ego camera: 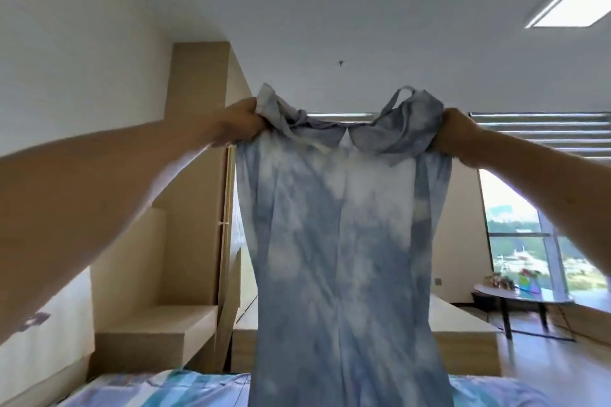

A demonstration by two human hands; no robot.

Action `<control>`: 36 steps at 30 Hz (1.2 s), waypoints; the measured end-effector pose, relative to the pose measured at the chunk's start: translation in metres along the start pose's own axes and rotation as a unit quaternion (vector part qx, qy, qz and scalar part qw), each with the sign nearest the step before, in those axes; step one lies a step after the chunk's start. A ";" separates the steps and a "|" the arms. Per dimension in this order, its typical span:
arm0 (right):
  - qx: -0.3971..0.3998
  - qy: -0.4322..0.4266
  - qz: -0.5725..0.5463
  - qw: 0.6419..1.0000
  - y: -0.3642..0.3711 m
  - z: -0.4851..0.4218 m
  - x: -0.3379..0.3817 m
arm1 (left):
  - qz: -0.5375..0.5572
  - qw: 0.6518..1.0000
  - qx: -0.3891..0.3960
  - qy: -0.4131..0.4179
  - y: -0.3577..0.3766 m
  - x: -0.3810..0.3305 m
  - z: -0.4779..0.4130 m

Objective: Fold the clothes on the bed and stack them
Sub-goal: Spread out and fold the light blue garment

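Observation:
A blue and white tie-dye garment point(344, 241) with thin shoulder straps hangs full length in front of me, held up high. My left hand point(239, 124) grips its top left corner, fingers curled into the bunched cloth. My right hand point(454, 135) grips the top right corner the same way. The cloth hangs straight down and its lower part runs out of the frame's bottom edge above the bed point(158, 388), which has a blue, white and lilac striped cover.
Light wooden steps and a cabinet point(155, 327) stand at the left beside the bed. A low wooden platform point(463, 337) lies behind the garment. A small round table point(519, 296) with flowers stands by the window point(515, 235) at the right.

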State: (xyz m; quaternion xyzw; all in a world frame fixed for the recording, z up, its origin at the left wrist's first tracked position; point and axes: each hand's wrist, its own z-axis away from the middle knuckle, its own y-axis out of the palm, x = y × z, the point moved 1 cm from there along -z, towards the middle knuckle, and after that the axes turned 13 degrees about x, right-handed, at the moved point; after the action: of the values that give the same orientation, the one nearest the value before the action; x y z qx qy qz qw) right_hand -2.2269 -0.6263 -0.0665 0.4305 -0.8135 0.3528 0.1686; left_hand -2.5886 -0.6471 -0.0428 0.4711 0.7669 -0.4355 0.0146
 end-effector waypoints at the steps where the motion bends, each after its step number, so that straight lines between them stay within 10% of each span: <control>1: 0.064 0.013 -0.055 0.996 0.005 0.008 -0.007 | 0.060 0.997 0.043 -0.020 0.011 0.005 0.016; 6: 0.366 0.066 -0.187 0.909 0.036 0.065 -0.054 | 0.280 0.940 0.185 -0.062 0.053 0.064 0.072; 10: 0.451 0.069 -0.253 0.853 0.061 0.107 -0.070 | 0.380 0.903 0.185 -0.074 0.100 0.097 0.117; 20: 0.290 0.188 -0.273 0.898 0.105 0.122 -0.111 | 0.428 0.889 0.014 -0.163 0.150 0.144 0.155; 26: 0.273 0.265 -0.327 0.865 0.137 0.178 -0.152 | 0.529 0.803 0.067 -0.265 0.193 0.181 0.192; 30: 0.284 0.416 -0.205 0.839 0.184 0.224 -0.218 | 0.290 0.846 0.112 -0.434 0.256 0.231 0.229; 36: 0.299 0.498 -0.147 0.800 0.209 0.254 -0.241 | 0.323 0.774 0.154 -0.522 0.271 0.256 0.246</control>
State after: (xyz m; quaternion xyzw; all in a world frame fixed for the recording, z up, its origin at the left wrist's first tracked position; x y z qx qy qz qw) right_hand -2.2524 -0.5899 -0.4719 0.3387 -0.3981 0.7156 0.4635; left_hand -2.6270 -0.5856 -0.4831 0.3873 0.3670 -0.6968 0.4794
